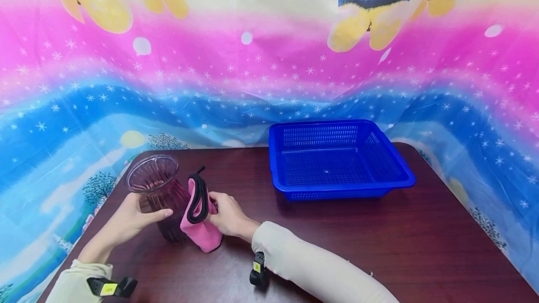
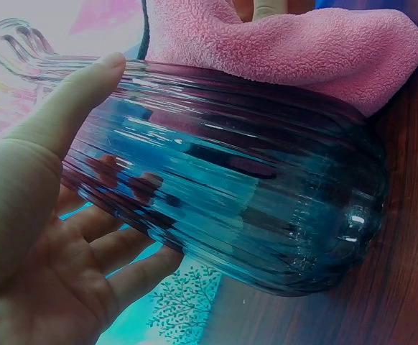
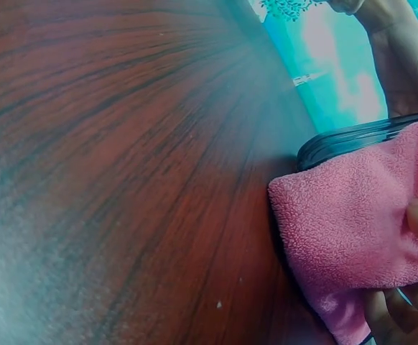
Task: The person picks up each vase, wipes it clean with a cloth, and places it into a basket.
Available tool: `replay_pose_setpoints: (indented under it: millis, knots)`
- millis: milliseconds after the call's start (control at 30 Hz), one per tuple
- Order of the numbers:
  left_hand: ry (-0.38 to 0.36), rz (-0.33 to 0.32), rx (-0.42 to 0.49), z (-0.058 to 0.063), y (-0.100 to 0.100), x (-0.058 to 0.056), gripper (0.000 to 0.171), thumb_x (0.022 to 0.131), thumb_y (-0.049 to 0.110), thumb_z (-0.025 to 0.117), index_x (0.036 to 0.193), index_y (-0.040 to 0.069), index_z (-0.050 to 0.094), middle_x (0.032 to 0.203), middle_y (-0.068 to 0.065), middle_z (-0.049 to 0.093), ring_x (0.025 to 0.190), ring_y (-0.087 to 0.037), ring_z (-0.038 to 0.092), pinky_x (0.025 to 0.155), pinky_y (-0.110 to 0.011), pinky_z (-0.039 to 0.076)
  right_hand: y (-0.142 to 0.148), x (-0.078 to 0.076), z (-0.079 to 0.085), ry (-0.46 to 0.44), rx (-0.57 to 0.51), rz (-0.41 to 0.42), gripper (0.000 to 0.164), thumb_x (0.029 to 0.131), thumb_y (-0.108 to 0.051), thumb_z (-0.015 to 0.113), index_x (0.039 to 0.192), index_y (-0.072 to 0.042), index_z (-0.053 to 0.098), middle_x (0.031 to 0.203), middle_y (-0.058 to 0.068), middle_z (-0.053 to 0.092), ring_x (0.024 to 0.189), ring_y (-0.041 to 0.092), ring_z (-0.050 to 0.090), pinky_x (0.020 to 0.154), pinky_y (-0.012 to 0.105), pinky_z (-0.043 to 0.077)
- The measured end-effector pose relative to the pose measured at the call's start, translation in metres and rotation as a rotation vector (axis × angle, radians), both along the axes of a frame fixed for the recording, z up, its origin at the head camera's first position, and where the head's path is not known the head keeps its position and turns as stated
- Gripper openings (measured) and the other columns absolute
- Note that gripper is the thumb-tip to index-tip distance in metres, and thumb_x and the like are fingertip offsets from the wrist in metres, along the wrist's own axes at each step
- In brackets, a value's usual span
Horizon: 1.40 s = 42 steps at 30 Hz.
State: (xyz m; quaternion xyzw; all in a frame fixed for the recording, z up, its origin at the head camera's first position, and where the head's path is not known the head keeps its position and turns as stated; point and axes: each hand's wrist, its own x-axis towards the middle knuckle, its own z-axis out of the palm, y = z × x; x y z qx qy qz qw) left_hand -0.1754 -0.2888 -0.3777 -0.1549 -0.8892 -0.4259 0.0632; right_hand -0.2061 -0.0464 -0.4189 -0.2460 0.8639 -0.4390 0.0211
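Note:
A ribbed, purple-tinted clear glass vase with a flared rim is at the left of the table. My left hand grips it below the rim, thumb on the near side and fingers round the far side, as the left wrist view of the vase shows. Just right of it, my right hand pinches a folded pink cloth with a black edge. In the right wrist view the fluffy cloth lies close against the vase; the fingers bunch it.
A blue plastic basket with perforated walls stands at the back right of the dark wooden table. Behind the table hangs a colourful printed curtain. Each sleeve carries a black wrist strap, one of them on the right wrist.

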Motion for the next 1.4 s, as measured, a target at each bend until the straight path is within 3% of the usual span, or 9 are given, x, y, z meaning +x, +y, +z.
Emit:
replay_pose_setpoints:
  millis: [800, 1400]
  knots:
    - [-0.015, 0.000, -0.008, 0.002, 0.000, 0.002, 0.062, 0.082, 0.014, 0.077, 0.135, 0.005, 0.047, 0.111, 0.036, 0.051, 0.100, 0.016, 0.055, 0.080, -0.015, 0.053, -0.002, 0.002, 0.004, 0.012, -0.050, -0.009, 0.020, 0.084, -0.027, 0.071, 0.103, -0.021, 0.069, 0.092, -0.005, 0.074, 0.080, -0.001, 0.060, 0.067, 0.011, 0.045]
    - [0.017, -0.029, 0.005, 0.001, -0.001, 0.001, 0.066, 0.082, 0.011, 0.076, 0.138, 0.005, 0.042, 0.115, 0.035, 0.050, 0.103, 0.016, 0.053, 0.080, -0.014, 0.052, -0.007, 0.000, 0.028, -0.028, -0.143, 0.006, 0.028, 0.085, -0.023, 0.071, 0.113, -0.020, 0.069, 0.099, -0.004, 0.074, 0.075, -0.004, 0.061, 0.066, 0.010, 0.048]
